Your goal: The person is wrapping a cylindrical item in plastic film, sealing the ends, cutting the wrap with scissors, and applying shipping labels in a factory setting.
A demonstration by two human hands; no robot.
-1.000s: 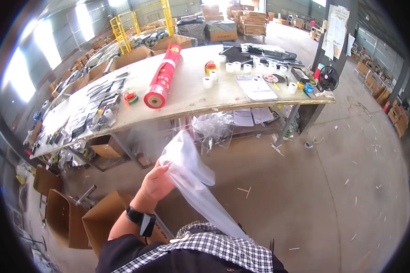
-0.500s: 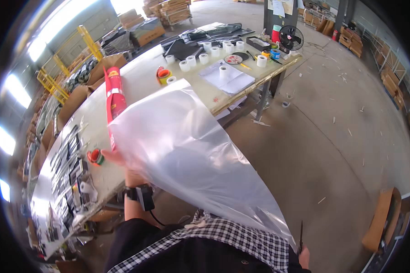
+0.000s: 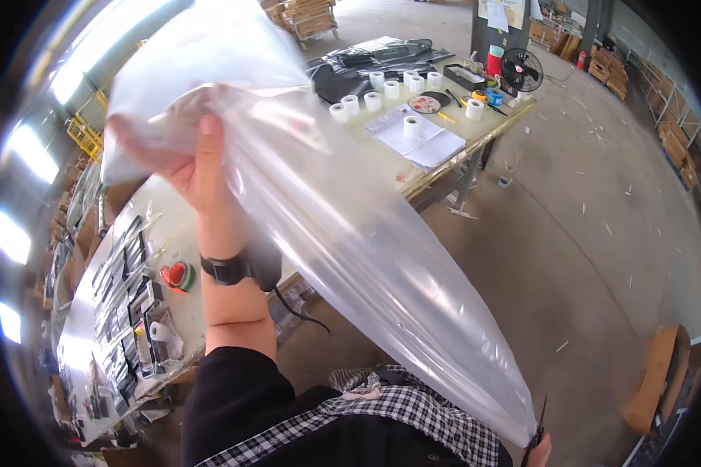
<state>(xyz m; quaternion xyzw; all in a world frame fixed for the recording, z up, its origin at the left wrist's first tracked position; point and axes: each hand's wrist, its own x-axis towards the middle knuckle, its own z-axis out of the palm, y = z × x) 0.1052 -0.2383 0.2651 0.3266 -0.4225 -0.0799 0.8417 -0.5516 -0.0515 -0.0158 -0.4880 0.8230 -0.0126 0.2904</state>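
A long, clear plastic film (image 3: 366, 233) stretches diagonally across my front, from upper left down to lower right. My left hand (image 3: 202, 175) is raised over the table, closed on the film, with the thumb in front and the blurred fingers partly behind the plastic. At the lower right, my right hand (image 3: 540, 451) is partly hidden beside the film's narrow end. It grips a dark, pointed tool that looks like scissors (image 3: 543, 409), tip upward. Whether these fingers also pinch the film is hidden.
The long table (image 3: 181, 233) carries a red-and-green tape roll (image 3: 179, 275), several white rolls (image 3: 373, 100), papers (image 3: 417, 142), black sheets (image 3: 366, 58) and a small fan (image 3: 521, 70). A cardboard piece (image 3: 654, 381) stands at right; scraps litter the floor (image 3: 600, 265).
My left hand has risen away from the table, lifting and bunching the film, which now covers the red package. The film hangs in long folds. My right hand has shifted slightly right.
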